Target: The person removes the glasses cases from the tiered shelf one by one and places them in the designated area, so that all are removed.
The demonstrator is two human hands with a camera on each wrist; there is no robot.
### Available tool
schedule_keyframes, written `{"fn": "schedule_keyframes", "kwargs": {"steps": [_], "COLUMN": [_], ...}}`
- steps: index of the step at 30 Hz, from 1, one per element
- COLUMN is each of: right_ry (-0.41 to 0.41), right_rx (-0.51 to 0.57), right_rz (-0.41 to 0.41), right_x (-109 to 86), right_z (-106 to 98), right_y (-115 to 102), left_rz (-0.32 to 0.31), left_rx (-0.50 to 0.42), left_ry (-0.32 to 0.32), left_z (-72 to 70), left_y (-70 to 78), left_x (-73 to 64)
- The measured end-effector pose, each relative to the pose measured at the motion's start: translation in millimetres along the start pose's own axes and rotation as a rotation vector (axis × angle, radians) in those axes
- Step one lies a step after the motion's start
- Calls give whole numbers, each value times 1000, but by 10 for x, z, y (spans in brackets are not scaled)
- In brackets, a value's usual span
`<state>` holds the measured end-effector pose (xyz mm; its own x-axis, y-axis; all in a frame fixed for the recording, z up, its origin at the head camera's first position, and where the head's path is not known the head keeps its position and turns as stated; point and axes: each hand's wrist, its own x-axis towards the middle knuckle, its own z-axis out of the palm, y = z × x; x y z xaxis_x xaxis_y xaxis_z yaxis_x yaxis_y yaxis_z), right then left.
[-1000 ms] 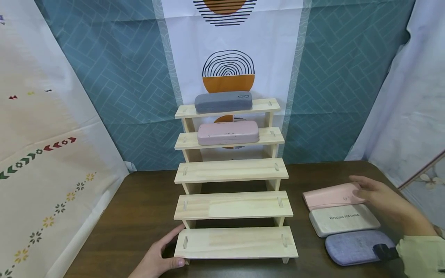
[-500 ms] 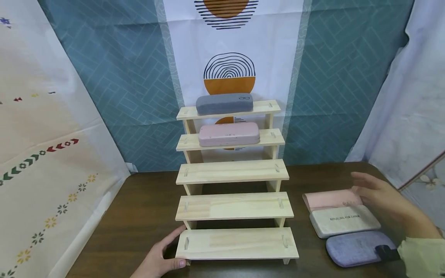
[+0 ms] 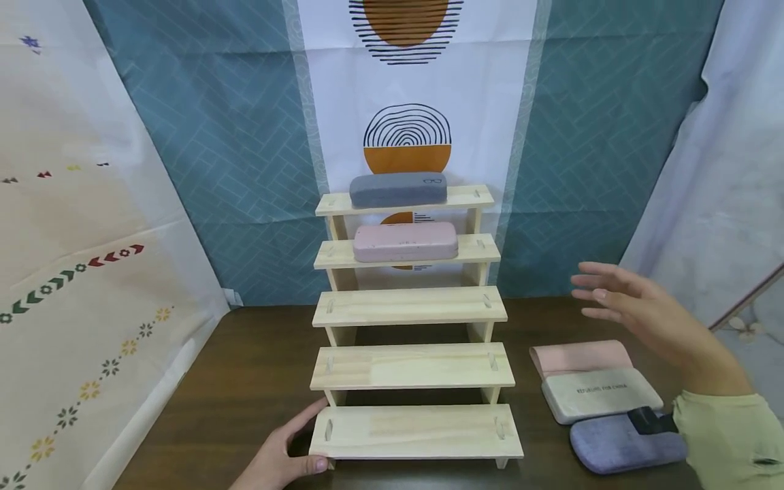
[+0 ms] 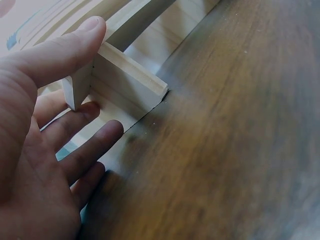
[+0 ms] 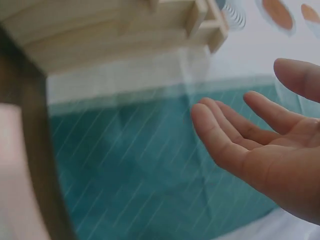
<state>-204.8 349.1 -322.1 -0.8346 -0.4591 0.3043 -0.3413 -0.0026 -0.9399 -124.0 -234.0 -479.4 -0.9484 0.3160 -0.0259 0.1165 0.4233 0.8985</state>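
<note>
A pale wooden step rack [image 3: 413,432] with several shelves stands on the table. My left hand [image 3: 278,452] holds the left end of its lowest shelf, thumb at the front edge and fingers at the side; the left wrist view shows the thumb [image 4: 70,52] on the wood. My right hand [image 3: 649,316] hovers, fingers spread and holding nothing, above and behind three glasses cases at right: a pink one [image 3: 588,355], a pale one with printed lettering [image 3: 603,391] and a blue-purple one [image 3: 618,446]. A grey-blue case [image 3: 398,190] lies on the top shelf, a pink-mauve case [image 3: 405,242] one below.
A teal and white patterned cloth [image 3: 233,170] hangs behind the dark brown table [image 3: 202,395]. White fabric with coloured motifs [image 3: 92,306] borders the left, and another pale cloth [image 3: 735,204] the right. Three lower shelves are bare wood.
My right hand has lifted off the pink case on the table and moved up and left, its fingers spreading. The left hand stays at the rack. The head view has shifted slightly.
</note>
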Motion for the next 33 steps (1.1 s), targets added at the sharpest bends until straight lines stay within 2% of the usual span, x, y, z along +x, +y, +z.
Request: {"fn": "schedule_keyframes", "kwargs": {"steps": [5, 10, 14, 21, 27, 33], "right_ry": [2, 33, 56, 50, -7, -71], "right_rx": [3, -40, -96, -277, -533, -592], "right_rz": [-60, -52, 13, 146, 191, 186], "right_x": [349, 733, 1078, 1602, 1866, 1946], "right_z": [203, 443, 647, 889, 1022, 1045], "right_y": [-243, -409, -451, -405, -312, -289], "left_rz": [7, 11, 21, 62, 48, 25], "left_rx": [-2, -18, -31, -55, -46, -61], "left_ry": [-4, -26, -38, -48, -59, -57], "left_z": [-14, -26, -24, -3, 14, -32], "left_y": [-18, -20, -25, -63, -75, -53], "left_x": [-9, -14, -24, -25, -23, -23]}}
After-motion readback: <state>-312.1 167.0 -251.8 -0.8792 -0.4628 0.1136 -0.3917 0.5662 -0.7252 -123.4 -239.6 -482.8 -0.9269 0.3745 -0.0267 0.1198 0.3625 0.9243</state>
